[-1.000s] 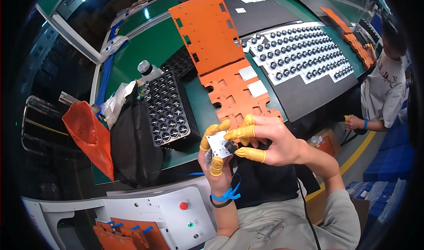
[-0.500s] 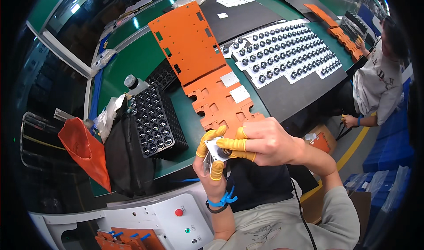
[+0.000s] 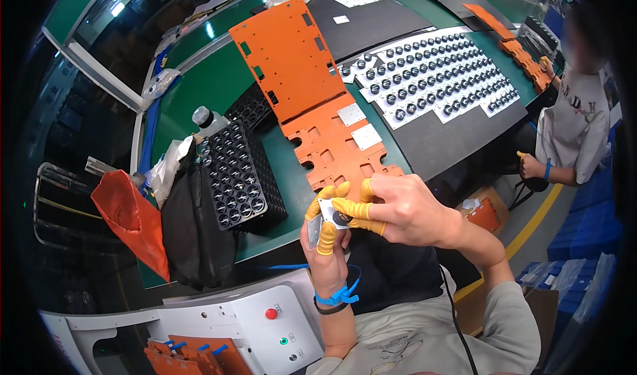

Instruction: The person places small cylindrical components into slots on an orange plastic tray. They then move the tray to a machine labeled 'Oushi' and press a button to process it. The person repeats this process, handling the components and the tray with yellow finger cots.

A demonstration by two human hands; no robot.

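Note:
My left hand [image 3: 326, 259], in yellow finger cots, grips a small white square plate [image 3: 327, 207] by its edges. A second thin plate [image 3: 314, 232] rests against that palm. From the right, my right hand [image 3: 415, 209], also in yellow finger cots, closes its fingers on a round black knob-like part [image 3: 341, 218] against the white plate. Both hands are just past the near end of an orange panel [image 3: 325, 126]. Two loose white plates [image 3: 352, 114] lie on this panel. Whether the knob is fixed to the plate I cannot tell.
Rows of white plates with black knobs [image 3: 424, 76] cover a dark mat [image 3: 438, 143] at right. A black crate of round parts [image 3: 232, 176], a clear bottle [image 3: 207, 120] and an orange bag [image 3: 129, 219] stand at left. A co-worker [image 3: 577, 116] sits far right.
My view has shifted slightly, moving the bench a little down and right in the picture. Both hands keep hold of the plate and knob; the plate in the left palm shows more plainly.

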